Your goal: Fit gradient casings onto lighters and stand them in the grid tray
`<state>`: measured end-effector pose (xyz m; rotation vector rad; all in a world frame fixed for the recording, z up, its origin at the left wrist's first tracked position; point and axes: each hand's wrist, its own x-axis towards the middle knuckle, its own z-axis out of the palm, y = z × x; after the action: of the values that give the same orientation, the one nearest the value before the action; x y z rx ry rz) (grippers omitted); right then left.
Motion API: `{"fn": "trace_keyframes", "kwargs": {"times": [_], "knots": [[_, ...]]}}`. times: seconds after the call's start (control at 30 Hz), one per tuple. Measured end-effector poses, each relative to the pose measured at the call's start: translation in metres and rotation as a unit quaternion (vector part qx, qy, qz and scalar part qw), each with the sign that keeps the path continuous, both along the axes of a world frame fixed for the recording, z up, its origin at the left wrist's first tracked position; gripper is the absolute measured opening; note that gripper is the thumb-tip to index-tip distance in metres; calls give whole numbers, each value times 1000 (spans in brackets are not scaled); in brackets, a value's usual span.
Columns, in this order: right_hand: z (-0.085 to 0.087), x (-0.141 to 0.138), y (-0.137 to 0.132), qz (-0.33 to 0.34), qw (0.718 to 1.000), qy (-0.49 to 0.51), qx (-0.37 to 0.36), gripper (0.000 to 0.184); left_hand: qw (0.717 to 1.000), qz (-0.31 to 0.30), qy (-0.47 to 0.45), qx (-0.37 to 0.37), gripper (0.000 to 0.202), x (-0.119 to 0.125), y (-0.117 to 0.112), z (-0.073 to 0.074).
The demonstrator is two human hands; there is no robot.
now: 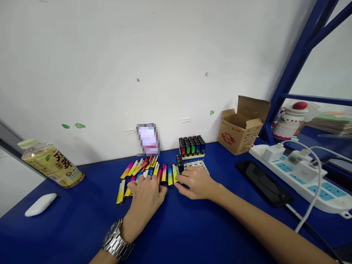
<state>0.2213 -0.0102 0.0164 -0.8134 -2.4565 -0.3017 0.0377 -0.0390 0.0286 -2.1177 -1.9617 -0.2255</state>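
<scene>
Several rainbow-coloured lighter sleeves (143,168) lie in a loose row on the blue table (82,227). My left hand (145,196), with a metal watch on the wrist, rests palm down on the near end of that row, fingers curled over a few sleeves. My right hand (194,183) lies beside the row's right end, its fingers pinched on a sleeve at the front of a white tray (196,165). The tray holds several upright black-capped lighters (191,146) at its far end.
A tea bottle (52,163) lies on its side at the left, with a white mouse (40,204) in front of it. An open cardboard box (242,128), a black phone (264,183) and a white power strip (302,176) with cables stand on the right.
</scene>
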Motion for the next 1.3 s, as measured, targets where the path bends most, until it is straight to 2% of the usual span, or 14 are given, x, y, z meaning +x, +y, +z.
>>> {"fn": "trace_keyframes", "kwargs": {"times": [0.17, 0.3, 0.37, 0.47, 0.57, 0.67, 0.73, 0.8, 0.9, 0.97, 1.07, 1.2, 1.3], "knots": [[3, -7, -5, -24, 996, -81, -38, 32, 999, -16, 19, 24, 23, -1, 3, -7], [3, -7, -5, -15, 993, -93, -66, 34, 997, -13, 6, 72, 25, -3, 7, -13], [3, -6, -5, -12, 994, -84, -69, 34, 994, -8, -44, 100, 24, -5, 9, -14], [3, -5, -4, -11, 995, -75, -71, 31, 975, -45, -200, 82, 27, -7, 12, -13], [4, -4, -4, -13, 994, -76, -81, 28, 932, -80, -351, 47, 39, -8, 13, -10], [5, -4, -4, -12, 993, -79, -92, 26, 887, -108, -448, 2, 30, -8, 12, -8], [5, -3, -4, -13, 992, -79, -96, 26, 840, -125, -528, -27, 18, -7, 11, -7], [5, -3, -4, -14, 992, -81, -98, 27, 777, -132, -613, -49, 13, -5, 10, -4], [5, -3, -4, -16, 991, -90, -101, 28, 691, -123, -706, -93, 14, -2, 7, 1], [6, -2, -4, -16, 990, -94, -106, 29, 654, -106, -738, -130, 29, -1, 5, 4], [7, -2, -4, -17, 989, -95, -113, 28, 638, -63, -750, -160, 51, -1, 3, 4], [7, -2, -4, -21, 987, -102, -120, 30, 637, -27, -754, -162, 50, 0, 2, 2], [7, -3, -5, -23, 987, -106, -122, 30, 617, -6, -769, -170, 49, 0, 3, 3]]}}
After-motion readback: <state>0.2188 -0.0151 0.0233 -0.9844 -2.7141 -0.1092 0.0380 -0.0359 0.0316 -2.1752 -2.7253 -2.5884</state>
